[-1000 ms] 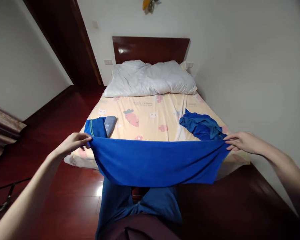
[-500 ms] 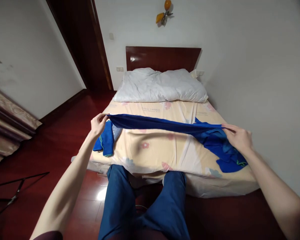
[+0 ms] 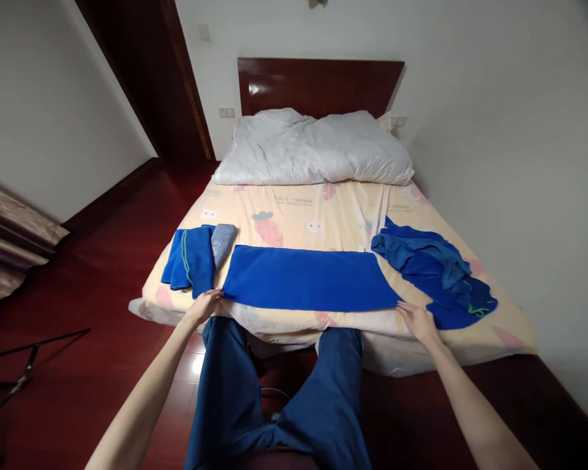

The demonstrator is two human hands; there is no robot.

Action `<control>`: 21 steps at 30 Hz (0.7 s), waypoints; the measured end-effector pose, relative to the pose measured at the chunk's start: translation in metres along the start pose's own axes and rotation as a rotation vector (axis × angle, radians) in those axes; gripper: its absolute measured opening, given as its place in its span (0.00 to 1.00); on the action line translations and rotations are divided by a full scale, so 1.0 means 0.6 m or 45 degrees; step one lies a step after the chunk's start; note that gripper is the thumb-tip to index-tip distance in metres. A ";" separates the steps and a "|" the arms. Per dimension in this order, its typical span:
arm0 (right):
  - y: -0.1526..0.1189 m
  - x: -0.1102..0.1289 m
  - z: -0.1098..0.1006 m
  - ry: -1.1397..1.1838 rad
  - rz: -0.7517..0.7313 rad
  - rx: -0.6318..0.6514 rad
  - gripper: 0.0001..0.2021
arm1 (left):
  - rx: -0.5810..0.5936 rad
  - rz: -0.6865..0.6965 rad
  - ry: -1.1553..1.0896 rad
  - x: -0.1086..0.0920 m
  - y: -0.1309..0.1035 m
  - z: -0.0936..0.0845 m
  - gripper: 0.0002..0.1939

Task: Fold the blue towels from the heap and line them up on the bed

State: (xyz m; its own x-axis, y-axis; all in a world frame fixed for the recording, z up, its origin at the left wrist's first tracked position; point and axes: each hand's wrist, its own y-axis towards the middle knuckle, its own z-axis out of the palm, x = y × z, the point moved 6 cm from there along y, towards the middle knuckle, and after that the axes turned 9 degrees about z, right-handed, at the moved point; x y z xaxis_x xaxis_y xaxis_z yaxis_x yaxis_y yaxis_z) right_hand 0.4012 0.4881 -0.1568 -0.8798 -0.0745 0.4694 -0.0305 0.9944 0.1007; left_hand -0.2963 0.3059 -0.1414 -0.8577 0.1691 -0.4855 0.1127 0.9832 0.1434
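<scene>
A blue towel (image 3: 308, 281) lies spread flat across the near part of the bed, its long side running left to right. My left hand (image 3: 206, 307) pinches its near left corner. At the near right corner, my right hand (image 3: 418, 320) has its fingers closed on the edge. Just beyond my left hand are folded blue towels (image 3: 191, 258) with green edging, and a grey folded cloth (image 3: 223, 240) with pale lettering beside them. To the right lies a crumpled heap of blue towels (image 3: 434, 271) with some green edging showing.
The bed (image 3: 294, 219) has a pale yellow printed sheet. A bunched white quilt (image 3: 313, 150) lies before the dark wooden headboard (image 3: 318, 85). A black metal stand (image 3: 29, 365) is on the floor at left, below a curtain (image 3: 14, 241). Walls flank both sides.
Both hands have come down and nearer, bringing the stretched blue towel from the air onto the bed, where it now lies flat. The camera view has tilted down slightly.
</scene>
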 end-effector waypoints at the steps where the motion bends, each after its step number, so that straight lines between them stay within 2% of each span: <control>1: -0.008 -0.017 0.012 -0.008 0.026 0.018 0.14 | 0.037 0.013 0.027 0.002 -0.007 0.011 0.17; 4: -0.025 -0.052 0.028 -0.011 0.085 0.032 0.15 | 0.120 0.093 0.116 -0.002 -0.020 0.022 0.17; 6: -0.032 -0.062 0.033 0.003 0.096 0.045 0.14 | 0.176 0.180 0.199 -0.012 -0.025 0.022 0.17; 9: -0.042 -0.062 0.039 0.016 0.095 0.067 0.13 | 0.259 0.265 0.386 -0.027 -0.031 0.025 0.17; 14: -0.054 -0.053 0.043 -0.016 0.157 0.025 0.15 | 0.300 0.255 0.618 -0.049 -0.030 0.039 0.18; 17: -0.038 -0.046 0.038 -0.088 0.280 -0.047 0.15 | 0.373 0.237 0.663 -0.049 -0.014 0.047 0.17; 19: -0.012 -0.033 0.033 -0.143 0.322 -0.118 0.15 | 0.447 0.171 0.631 -0.037 0.009 0.048 0.16; 21: 0.024 -0.010 0.031 -0.147 0.294 -0.185 0.16 | 0.366 0.043 0.527 -0.018 0.045 0.038 0.15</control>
State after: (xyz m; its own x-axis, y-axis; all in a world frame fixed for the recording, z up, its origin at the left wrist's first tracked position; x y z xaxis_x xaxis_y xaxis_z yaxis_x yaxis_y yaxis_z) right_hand 0.3972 0.5042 -0.1742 -0.9040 0.1699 0.3923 0.2378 0.9624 0.1312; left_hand -0.2728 0.3322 -0.1520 -0.9716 0.2173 -0.0935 0.2276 0.9665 -0.1184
